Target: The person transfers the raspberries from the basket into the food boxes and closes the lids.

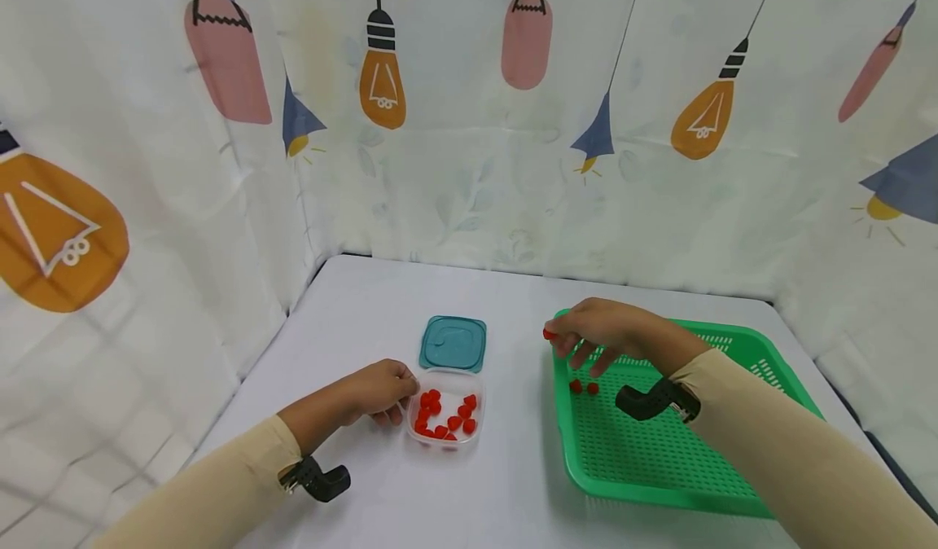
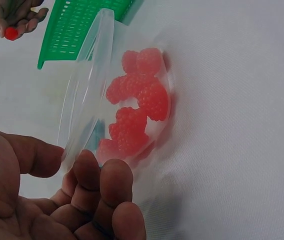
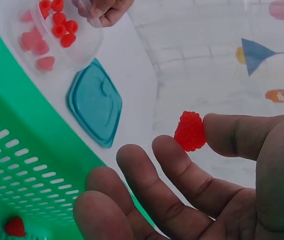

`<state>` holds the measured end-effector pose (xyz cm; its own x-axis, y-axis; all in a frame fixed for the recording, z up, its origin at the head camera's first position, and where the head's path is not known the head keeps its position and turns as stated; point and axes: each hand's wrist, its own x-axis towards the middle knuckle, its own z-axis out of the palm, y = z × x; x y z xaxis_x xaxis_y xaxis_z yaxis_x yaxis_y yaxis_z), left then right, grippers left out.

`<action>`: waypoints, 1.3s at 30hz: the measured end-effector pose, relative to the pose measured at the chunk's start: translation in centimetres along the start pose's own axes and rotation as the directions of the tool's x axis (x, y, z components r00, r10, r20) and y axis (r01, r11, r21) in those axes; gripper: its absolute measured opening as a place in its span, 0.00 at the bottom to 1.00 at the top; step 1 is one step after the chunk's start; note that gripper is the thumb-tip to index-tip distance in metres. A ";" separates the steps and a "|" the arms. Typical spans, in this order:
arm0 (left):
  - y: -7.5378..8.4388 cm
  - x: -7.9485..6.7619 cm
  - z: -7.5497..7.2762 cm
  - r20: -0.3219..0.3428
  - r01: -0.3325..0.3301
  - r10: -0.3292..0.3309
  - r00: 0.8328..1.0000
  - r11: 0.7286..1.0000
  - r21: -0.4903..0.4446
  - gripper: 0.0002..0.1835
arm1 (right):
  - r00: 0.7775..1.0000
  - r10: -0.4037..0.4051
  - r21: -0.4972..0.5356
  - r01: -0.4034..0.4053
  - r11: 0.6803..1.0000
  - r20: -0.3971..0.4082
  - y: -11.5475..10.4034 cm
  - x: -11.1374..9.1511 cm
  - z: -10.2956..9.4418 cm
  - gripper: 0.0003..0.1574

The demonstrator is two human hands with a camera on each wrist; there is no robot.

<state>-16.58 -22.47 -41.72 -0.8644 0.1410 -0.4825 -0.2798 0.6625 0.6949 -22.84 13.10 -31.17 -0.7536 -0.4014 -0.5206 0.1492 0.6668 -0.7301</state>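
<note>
Between thumb and forefinger, my right hand [image 1: 611, 333] pinches a red raspberry [image 3: 190, 131], held above the left rim of a green basket [image 1: 567, 443]. Two more raspberries [image 1: 584, 387] lie inside that basket near its left wall. My left hand [image 1: 381, 390] holds the rim of a clear plastic container [image 1: 479, 406], thumb on one side and fingers on the other. Several raspberries [image 2: 132, 85] sit in the container, seen through its wall in the left wrist view. Behind the container lies a teal lid [image 1: 453, 343], flat on the table.
The white table [image 1: 506, 484] carries the container at the middle and the large perforated basket at the right. A patterned curtain [image 1: 469, 191] with printed lamps hangs along the back and both sides. Each wrist wears a black camera strap [image 1: 315, 477].
</note>
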 end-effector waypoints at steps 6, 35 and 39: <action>0.2 0.1 -0.1 0.003 0.015 -0.015 1.000 1.000 -0.002 0.09 | 1.000 -0.008 -0.013 0.008 1.000 0.011 -1.0 0.5 0.9 0.24; -0.2 0.1 0.0 0.012 -0.009 0.010 1.000 1.000 -0.027 0.08 | 0.997 0.000 -0.132 0.009 0.991 0.072 -5.1 3.0 7.1 0.19; -0.1 0.0 0.0 0.009 -0.020 0.020 1.000 0.999 -0.029 0.08 | 0.997 -0.007 -0.131 0.018 0.991 0.081 -5.2 3.0 7.4 0.19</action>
<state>-16.53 -22.54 -41.82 -0.8659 0.1609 -0.4735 -0.2746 0.6383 0.7191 -21.11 3.83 -32.21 -0.7002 -0.4559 -0.5495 0.0508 0.7358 -0.6753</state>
